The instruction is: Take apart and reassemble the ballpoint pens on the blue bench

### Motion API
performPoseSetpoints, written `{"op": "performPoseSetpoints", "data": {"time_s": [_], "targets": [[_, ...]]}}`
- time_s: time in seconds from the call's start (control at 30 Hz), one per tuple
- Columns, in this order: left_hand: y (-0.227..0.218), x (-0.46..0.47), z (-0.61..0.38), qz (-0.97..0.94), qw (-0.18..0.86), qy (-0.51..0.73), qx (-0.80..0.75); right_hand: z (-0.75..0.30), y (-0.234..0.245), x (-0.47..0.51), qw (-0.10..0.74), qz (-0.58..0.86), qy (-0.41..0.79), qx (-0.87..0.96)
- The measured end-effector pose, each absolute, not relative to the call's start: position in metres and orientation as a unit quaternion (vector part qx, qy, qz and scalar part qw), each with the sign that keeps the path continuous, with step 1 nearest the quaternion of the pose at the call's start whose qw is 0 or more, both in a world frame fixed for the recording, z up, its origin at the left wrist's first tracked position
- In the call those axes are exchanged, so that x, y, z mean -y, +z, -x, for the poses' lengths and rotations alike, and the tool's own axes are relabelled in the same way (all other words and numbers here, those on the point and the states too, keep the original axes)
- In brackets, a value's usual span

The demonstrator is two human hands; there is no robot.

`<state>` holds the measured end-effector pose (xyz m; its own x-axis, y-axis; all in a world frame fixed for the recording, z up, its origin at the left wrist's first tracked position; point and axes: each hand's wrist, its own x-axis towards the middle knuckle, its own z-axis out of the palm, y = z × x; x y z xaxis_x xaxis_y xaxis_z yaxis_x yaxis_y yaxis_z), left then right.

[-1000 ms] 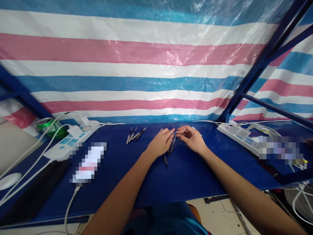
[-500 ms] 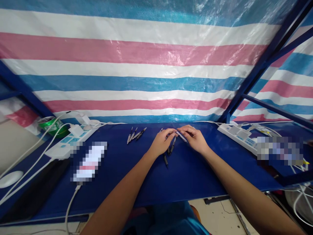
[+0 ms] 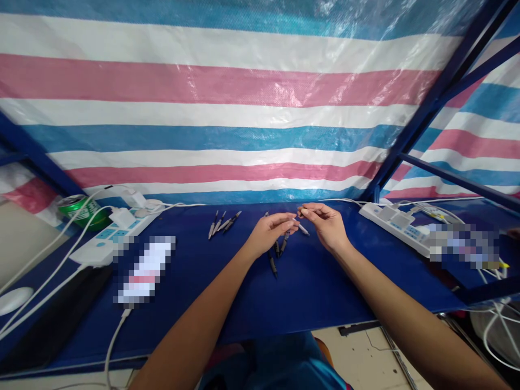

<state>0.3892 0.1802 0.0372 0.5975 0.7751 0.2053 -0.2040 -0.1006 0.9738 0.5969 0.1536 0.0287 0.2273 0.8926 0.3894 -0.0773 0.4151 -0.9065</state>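
"Two grips over the blue desk (image 3: 325,292) — which one has the work?"

"The right grip (image 3: 328,226). Its thumb and fingertips are pressed together on a slim pale pen (image 3: 303,229), which slants down toward the desk and seems held just off it."

"And the left grip (image 3: 268,233)?"

"Fingers loosely curled, tips reaching toward that pen without touching it, as far as I can see. Thumb and forefinger sit close, but whether anything tiny is between them I can't tell."

"What's lying nearby?"

"At least three dark pens (image 3: 284,243) lie loose just below the hands. A small bunch of silver-tipped pens (image 3: 223,223) sits farther left, and white power strips (image 3: 394,230) run along the right side."

"So which step is this?"

"My read: one pen at a time, and this one is being handled between the hands. The hold is one-sided — a move on that thin pen would call for the left fingers to come onto it and steady it."
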Motion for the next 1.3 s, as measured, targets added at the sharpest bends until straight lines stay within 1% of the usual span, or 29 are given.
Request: {"op": "performPoseSetpoints", "data": {"time_s": [0.3,0.5,0.63,0.8,1.1,1.3], "targets": [[0.0315,-0.1785,-0.3908,-0.6,0.706,0.318,-0.201,-0.5894,0.0305,-0.1477,0.678,0.371,0.396,0.496],[0.0352,-0.176,-0.3896,-0.622,0.703,0.279,-0.201,-0.5881,0.033,-0.1456,0.664,0.385,0.404,0.497],[0.035,-0.1757,-0.3895,-0.64,0.683,0.281,-0.214,-0.5886,0.0337,-0.1439,0.638,0.389,0.419,0.516],[0.0334,-0.1783,-0.3902,-0.651,0.669,0.292,-0.207,-0.5881,0.0332,-0.1431,0.611,0.414,0.39,0.551],[0.0312,-0.1783,-0.3924,-0.64,0.668,0.317,-0.207,-0.5939,0.0292,-0.1493,0.657,0.395,0.403,0.5],[0.0335,-0.1777,-0.3916,-0.639,0.66,0.334,-0.208,-0.5908,0.027,-0.1468,0.632,0.393,0.423,0.517]]}}
